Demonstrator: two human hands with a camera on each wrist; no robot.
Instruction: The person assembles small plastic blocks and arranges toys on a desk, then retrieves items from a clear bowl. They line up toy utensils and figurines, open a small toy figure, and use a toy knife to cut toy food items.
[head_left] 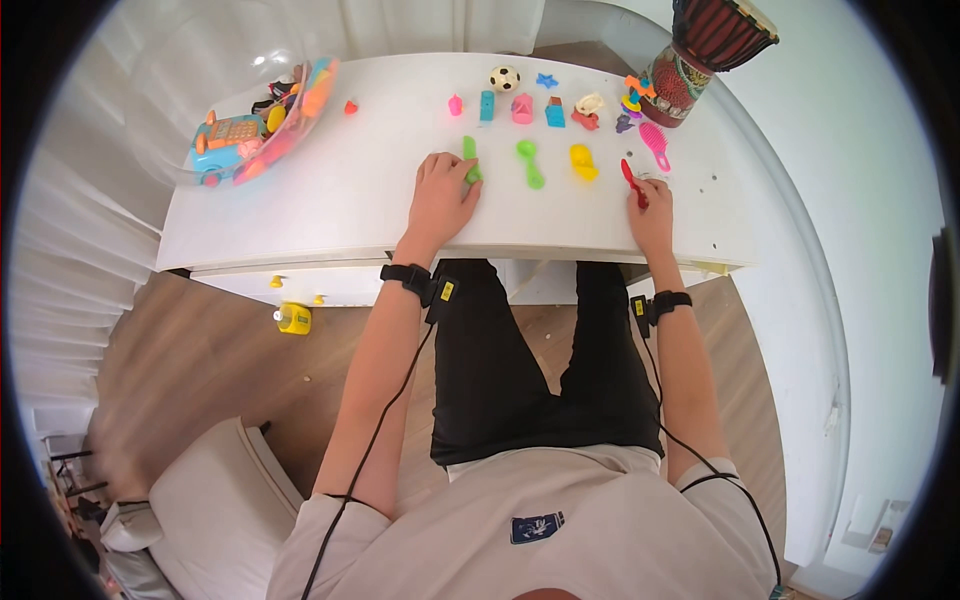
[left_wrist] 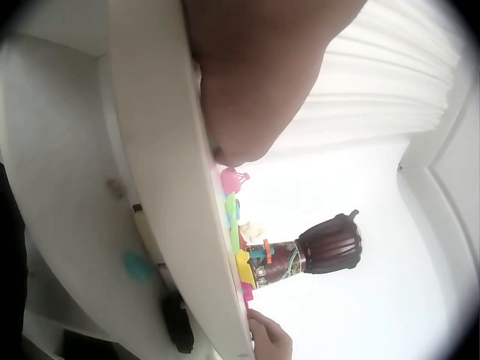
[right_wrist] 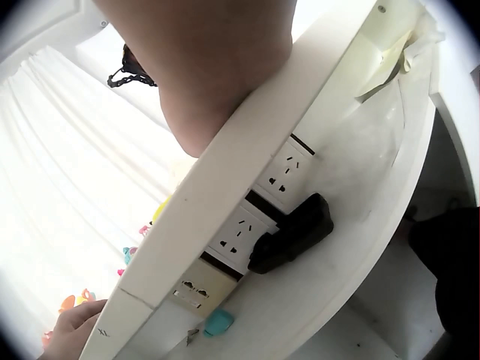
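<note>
Near the table's front edge the left hand (head_left: 444,196) has its fingers on a green toy knife (head_left: 470,158), pinching its lower end. To the right, the right hand (head_left: 652,212) holds a red toy knife (head_left: 628,172) by its handle, the blade pointing away. Between the hands lie a green spoon (head_left: 530,164) and a yellow toy (head_left: 583,162). In the left wrist view the left hand (left_wrist: 259,90) hides what its fingers touch; the right hand (right_wrist: 217,82) does the same in the right wrist view.
Behind stand a football (head_left: 505,79), a blue star (head_left: 547,80) and several small toys. A pink brush (head_left: 654,146) and a drum (head_left: 680,85) are at the right. A clear tub (head_left: 322,100) of toys, with a blue toy register (head_left: 222,150), stands at the left of the white table (head_left: 330,200).
</note>
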